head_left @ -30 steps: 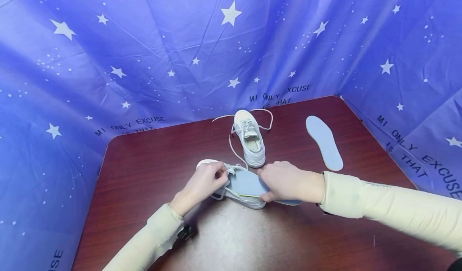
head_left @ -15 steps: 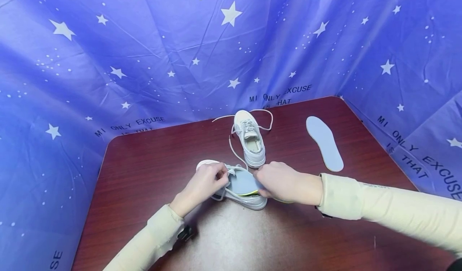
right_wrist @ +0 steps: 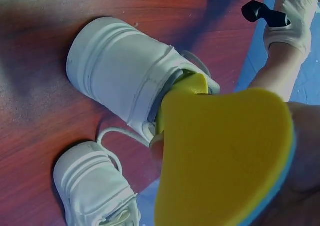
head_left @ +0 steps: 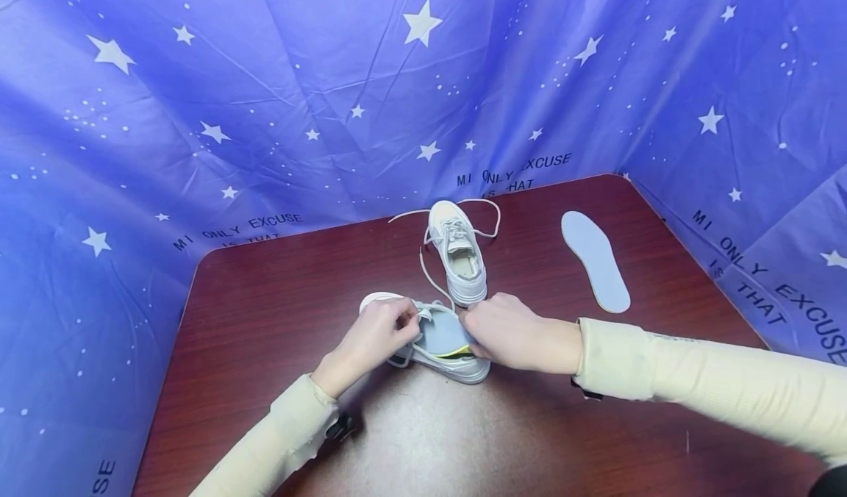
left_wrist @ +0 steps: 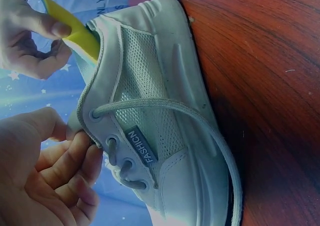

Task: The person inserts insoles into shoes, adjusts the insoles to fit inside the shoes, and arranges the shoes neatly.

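A white lace-up sneaker (head_left: 466, 370) lies crosswise on the table, its toe pointing left. My left hand (head_left: 377, 329) pinches the sneaker's tongue (left_wrist: 75, 122) between thumb and fingers, at the top of the laces. A blue-grey insole (head_left: 440, 334) with a yellow underside (left_wrist: 82, 38) sits with its front part inside the shoe opening. My right hand (head_left: 516, 333) grips the insole's rear part, thumb on the yellow side, just above the heel collar. In the right wrist view the insole's heel end (right_wrist: 225, 156) sticks up out of the shoe, bent. Its toe end is hidden inside.
A second white sneaker (head_left: 468, 291) stands just behind, toe away from me, laces loose on the table. Another pale insole (head_left: 595, 262) lies flat at the right. The dark red wooden table (head_left: 265, 313) ends at a blue star-patterned cloth (head_left: 331, 78) behind and beside it.
My right hand has shifted slightly left with the insole, which now bows up and shows more yellow edge. The heel end beyond that hand has gone from the head view. My left hand stays put.
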Action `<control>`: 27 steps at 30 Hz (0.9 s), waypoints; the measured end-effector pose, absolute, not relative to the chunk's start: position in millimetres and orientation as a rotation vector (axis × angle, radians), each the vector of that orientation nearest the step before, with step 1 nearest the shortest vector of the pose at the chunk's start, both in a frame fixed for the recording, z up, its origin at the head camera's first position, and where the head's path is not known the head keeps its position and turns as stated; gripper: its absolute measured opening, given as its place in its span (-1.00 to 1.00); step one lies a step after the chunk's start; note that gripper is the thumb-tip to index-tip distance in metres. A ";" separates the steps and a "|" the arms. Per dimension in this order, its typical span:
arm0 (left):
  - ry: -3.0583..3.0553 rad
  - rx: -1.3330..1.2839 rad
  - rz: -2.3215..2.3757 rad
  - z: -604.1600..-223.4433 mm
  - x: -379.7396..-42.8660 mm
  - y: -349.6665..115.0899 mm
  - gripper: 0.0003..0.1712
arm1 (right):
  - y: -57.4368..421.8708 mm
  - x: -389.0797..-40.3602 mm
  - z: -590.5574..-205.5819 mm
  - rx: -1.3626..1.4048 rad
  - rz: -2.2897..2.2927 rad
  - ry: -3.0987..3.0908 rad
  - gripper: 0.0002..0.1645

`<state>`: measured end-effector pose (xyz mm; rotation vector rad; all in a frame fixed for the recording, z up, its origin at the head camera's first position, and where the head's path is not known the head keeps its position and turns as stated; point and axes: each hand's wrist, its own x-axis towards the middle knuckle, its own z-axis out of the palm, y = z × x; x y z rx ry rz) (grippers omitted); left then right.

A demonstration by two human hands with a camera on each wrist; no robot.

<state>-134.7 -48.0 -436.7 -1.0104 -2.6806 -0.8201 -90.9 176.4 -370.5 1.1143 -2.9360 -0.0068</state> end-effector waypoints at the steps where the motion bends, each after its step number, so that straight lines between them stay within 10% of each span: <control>1: -2.682 -1.010 -0.819 -436.6 -134.7 -48.0 -0.88 | 176.1 -90.9 -370.7 1.109 -0.017 -2.935 -0.74; 27: -2.654 -1.034 -0.808 -437.4 -134.7 -46.2 -0.89 | 167.2 -94.6 -391.7 1.124 0.165 -2.864 -0.84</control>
